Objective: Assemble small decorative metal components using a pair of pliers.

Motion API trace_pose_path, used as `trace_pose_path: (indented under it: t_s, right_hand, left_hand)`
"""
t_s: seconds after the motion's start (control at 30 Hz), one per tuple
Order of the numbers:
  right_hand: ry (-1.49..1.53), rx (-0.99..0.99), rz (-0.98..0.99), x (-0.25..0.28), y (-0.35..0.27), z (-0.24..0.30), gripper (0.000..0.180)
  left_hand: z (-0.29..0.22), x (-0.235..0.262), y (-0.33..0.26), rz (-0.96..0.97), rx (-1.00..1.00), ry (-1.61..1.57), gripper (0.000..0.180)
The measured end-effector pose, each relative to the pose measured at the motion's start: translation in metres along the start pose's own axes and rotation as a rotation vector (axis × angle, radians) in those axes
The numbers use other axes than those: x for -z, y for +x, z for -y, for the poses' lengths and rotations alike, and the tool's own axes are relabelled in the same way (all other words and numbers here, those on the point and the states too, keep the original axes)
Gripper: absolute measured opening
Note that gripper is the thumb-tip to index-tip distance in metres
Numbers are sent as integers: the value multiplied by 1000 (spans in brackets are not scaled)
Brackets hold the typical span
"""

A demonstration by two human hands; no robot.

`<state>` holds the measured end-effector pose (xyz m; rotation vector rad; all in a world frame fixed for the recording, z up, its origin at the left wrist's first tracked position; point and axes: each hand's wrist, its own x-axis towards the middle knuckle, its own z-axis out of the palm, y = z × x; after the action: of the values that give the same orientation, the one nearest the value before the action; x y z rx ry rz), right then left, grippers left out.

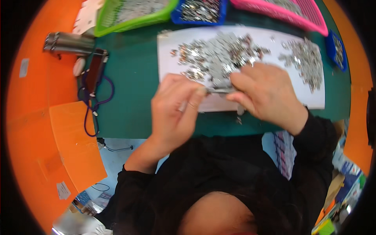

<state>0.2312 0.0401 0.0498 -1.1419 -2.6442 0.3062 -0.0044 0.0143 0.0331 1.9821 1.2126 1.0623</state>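
My left hand (pixel 174 109) is closed in a pinch at the near edge of a white sheet (pixel 166 51). Its fingertips grip one end of a thin, grey, shiny strip-like piece (pixel 219 90). Opposite, my right hand (pixel 270 94) pinches the other end between thumb and bent fingers. Blur hides the exact kind of the piece. Just beyond my fingers a heap of small grey and silvery pieces (pixel 221 55) spreads over the sheet. A second, smaller pile of silvery pieces (pixel 307 62) lies to the right. A few bits (pixel 239 119) rest on the table below my right thumb.
At the back stand a green basket (pixel 137 27), a blue tray (pixel 199 19) and a pink basket (pixel 282 17), all holding small pieces. Another blue tray (pixel 333 51) is far right. On the left lie a metal cylinder (pixel 72 43) and a dark phone-like object with a purple cord (pixel 111 92).
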Motion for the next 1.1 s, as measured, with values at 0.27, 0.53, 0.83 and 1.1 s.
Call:
trace_pose_path:
  t_s: [0.27,0.53,0.83,1.1]
  right_hand:
    - [351,-85,-168,9,-85,-31,33]
    - [-25,-95,-309,-59,-121,5,25]
    - [-89,-23,-371,-73,-123,3,26]
    - [-162,-218,-541,-52,-75,-23,32]
  left_hand:
    - [35,24,-43,-308,33,-158,18]
    - [39,6,-95,-177,75,101,11]
    - [32,-21,-81,-63,-61,361,7]
    - [38,-34,-29,-136,-68,259,4]
